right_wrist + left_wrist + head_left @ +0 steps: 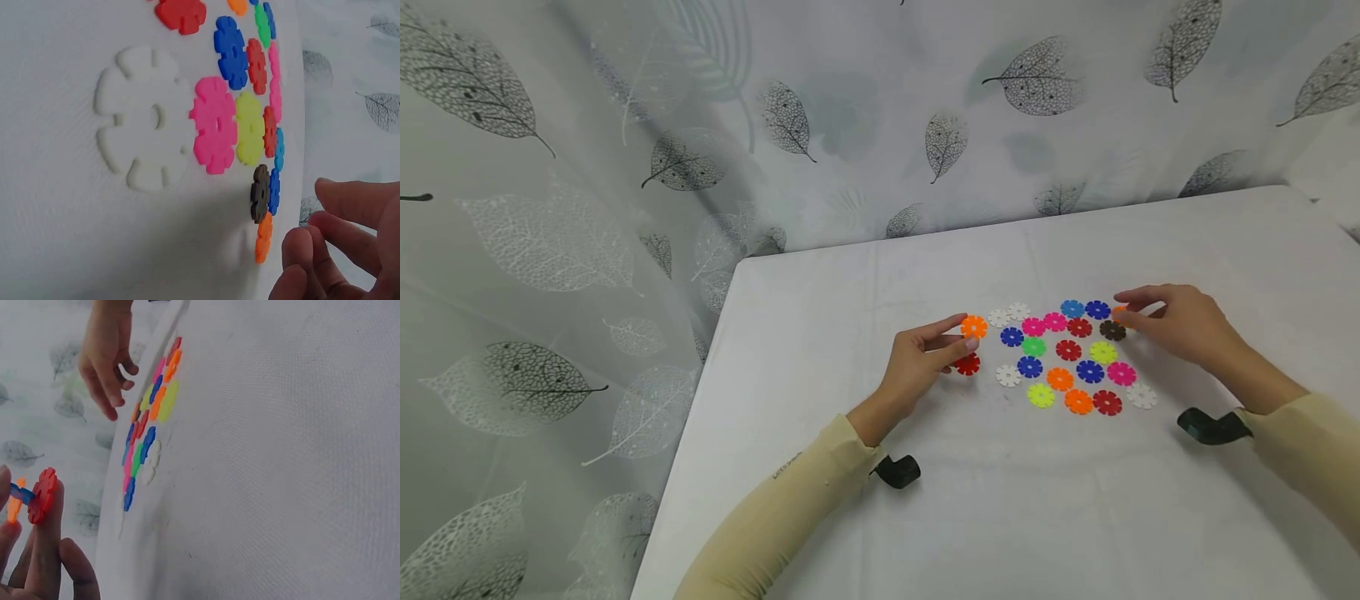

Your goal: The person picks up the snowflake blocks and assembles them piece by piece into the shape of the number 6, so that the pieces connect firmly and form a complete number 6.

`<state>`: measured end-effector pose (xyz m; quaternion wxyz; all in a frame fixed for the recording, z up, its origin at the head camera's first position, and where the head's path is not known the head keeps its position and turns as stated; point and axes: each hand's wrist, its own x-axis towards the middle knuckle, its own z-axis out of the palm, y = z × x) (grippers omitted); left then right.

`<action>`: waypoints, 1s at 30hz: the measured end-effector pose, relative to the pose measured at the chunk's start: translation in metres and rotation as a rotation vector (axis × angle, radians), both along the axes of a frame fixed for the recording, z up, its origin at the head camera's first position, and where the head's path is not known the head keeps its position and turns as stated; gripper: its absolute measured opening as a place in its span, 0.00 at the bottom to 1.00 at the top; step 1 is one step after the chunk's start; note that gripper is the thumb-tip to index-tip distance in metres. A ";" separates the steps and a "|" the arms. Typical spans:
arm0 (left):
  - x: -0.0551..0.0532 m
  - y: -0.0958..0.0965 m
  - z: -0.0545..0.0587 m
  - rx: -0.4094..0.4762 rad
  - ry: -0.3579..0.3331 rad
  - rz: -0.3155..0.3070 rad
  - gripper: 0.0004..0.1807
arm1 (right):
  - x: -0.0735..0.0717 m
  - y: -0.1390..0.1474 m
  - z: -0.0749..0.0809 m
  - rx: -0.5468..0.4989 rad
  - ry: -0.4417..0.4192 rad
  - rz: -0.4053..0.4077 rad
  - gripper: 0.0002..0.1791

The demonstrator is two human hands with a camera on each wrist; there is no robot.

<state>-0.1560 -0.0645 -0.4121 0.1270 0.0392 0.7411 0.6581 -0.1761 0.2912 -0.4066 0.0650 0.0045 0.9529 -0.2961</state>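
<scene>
Head: left hand [913, 362] is pinching an orange notched plastic disc [973, 326], with a red notched plastic disc [967, 364] just below it. Right hand [1180, 321] is hovering at the right end of the loose multicoloured notched plastic discs [1068, 350], which are lying toward the back edge of the white worktop [970, 517], well off its left edge. Pale leaf-printed curtain [842, 83] is hanging behind back and left edges.

Left wrist: blue notched plastic disc [22, 493] is slotting into the held red one; probably a linking step.

Right wrist: fingers are standing narrowly apart, holding nothing, beside a loose orange disc [264, 237]; contact unclear. Next move is likely calling for a rim pinch.
</scene>
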 end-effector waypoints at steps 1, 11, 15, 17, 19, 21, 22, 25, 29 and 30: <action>0.000 0.000 0.000 0.001 0.003 -0.001 0.23 | 0.000 0.001 -0.001 0.017 -0.010 0.014 0.31; 0.002 0.000 0.001 -0.005 0.010 -0.031 0.24 | 0.003 0.003 -0.007 0.111 -0.038 0.076 0.33; 0.002 0.000 0.001 -0.001 0.005 -0.040 0.25 | 0.003 0.003 -0.009 0.119 -0.031 0.078 0.32; 0.003 0.000 0.002 -0.002 0.008 -0.044 0.25 | 0.002 0.003 -0.010 0.115 -0.029 0.081 0.31; 0.003 0.000 0.002 -0.005 0.013 -0.046 0.25 | 0.001 0.002 -0.010 0.115 -0.034 0.086 0.31; 0.003 0.001 0.002 -0.006 0.017 -0.047 0.24 | 0.000 0.002 -0.009 0.109 -0.042 0.095 0.30; 0.003 0.001 0.002 -0.006 0.019 -0.049 0.24 | -0.001 0.002 -0.008 0.108 -0.047 0.101 0.30; 0.003 0.001 0.000 -0.006 0.017 -0.055 0.24 | -0.003 0.002 -0.007 0.101 -0.065 0.113 0.29; 0.004 0.002 0.000 0.004 0.002 -0.061 0.23 | -0.005 0.004 -0.007 0.086 -0.094 0.113 0.29; 0.004 0.002 0.000 0.007 -0.001 -0.061 0.23 | -0.005 0.004 -0.007 0.080 -0.101 0.109 0.29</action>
